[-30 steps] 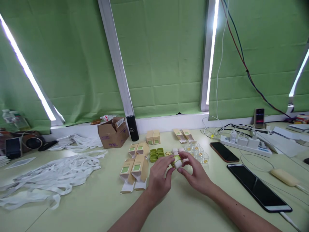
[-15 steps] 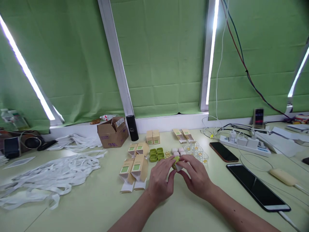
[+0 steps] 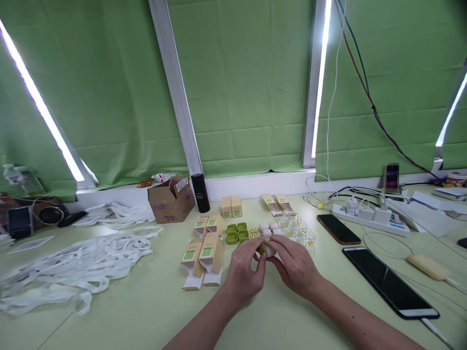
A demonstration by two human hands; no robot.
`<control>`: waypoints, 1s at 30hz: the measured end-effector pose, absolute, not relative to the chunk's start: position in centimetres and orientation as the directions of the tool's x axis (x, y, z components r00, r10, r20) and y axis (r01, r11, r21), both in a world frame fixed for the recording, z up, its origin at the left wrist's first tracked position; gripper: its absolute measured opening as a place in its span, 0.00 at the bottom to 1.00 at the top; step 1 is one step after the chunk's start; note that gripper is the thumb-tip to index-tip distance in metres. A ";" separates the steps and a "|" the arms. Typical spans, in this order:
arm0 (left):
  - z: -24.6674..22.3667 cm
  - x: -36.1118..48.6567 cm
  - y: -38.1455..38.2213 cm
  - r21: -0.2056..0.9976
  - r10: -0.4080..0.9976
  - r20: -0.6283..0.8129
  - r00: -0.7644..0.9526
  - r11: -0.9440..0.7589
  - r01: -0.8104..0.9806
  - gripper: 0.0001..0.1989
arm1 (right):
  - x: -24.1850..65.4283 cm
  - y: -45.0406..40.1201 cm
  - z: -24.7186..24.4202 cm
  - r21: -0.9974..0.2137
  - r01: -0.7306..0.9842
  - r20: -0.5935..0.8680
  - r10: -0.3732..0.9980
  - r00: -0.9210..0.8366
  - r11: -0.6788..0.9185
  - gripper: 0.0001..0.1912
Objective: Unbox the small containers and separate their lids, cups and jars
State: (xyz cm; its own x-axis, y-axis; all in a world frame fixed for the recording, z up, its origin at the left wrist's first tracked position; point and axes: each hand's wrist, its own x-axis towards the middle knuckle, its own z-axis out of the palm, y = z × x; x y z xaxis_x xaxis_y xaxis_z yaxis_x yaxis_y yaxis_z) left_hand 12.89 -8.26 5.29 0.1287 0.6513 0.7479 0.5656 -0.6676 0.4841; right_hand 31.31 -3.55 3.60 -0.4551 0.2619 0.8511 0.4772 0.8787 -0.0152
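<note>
My left hand [image 3: 246, 272] pinches a small olive-green piece [image 3: 261, 249] that looks like one of the green cups. Pressed up against it is a small white block [image 3: 270, 251], gripped by the fingers of my right hand [image 3: 295, 265]. Fingertips partly cover both pieces, so how far one sits inside the other cannot be made out. Just beyond my hands lie green square cups [image 3: 237, 233], small gold pieces [image 3: 253, 233], pale pinkish-white blocks [image 3: 267, 232] and clear cups with gold centres [image 3: 297, 229].
Open kraft boxes [image 3: 210, 253] stand left of my hands, more small boxes [image 3: 231, 207] behind. White straps [image 3: 91, 260] cover the left side, near a cardboard carton [image 3: 170, 199] and a black cylinder [image 3: 200, 193]. Phones [image 3: 390, 282] and a power strip [image 3: 368, 216] lie right.
The green piece and white block have turned in my fingers, with the white side now facing more to the right. Both hands stay in nearly the same place.
</note>
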 end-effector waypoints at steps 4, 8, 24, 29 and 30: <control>5.3 13.3 -8.0 0.571 0.707 0.706 0.037 -0.600 0.560 0.17 | 31.2 -3.3 3.1 -0.056 0.486 0.829 0.312 -0.464 0.872 0.22; 5.2 13.5 -7.7 0.566 0.726 0.687 0.018 -0.551 0.613 0.19 | 30.9 -3.4 3.0 -0.066 0.509 0.798 0.352 -0.489 0.858 0.22; 5.1 12.3 -7.6 0.536 0.737 0.648 0.192 -0.620 0.573 0.21 | 31.1 -3.3 3.4 -0.397 0.350 0.735 0.522 -0.434 0.849 0.17; 5.1 12.4 -7.5 0.723 0.849 0.519 0.104 -0.500 0.476 0.23 | 31.3 -2.8 3.5 -0.622 0.239 0.649 0.662 -0.375 0.746 0.12; 5.1 12.5 -7.4 0.760 0.865 0.497 0.073 -0.474 0.445 0.21 | 31.2 -2.8 3.5 -0.651 0.221 0.636 0.681 -0.363 0.726 0.11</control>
State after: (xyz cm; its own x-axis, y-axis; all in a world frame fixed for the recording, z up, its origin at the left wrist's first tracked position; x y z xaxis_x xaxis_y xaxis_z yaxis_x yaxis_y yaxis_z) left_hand 12.48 -7.43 5.12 0.0730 0.8647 0.4969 0.4451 -0.4741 0.7597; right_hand 31.21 -2.77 3.45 -0.3634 0.6810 0.6358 0.2214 0.7260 -0.6511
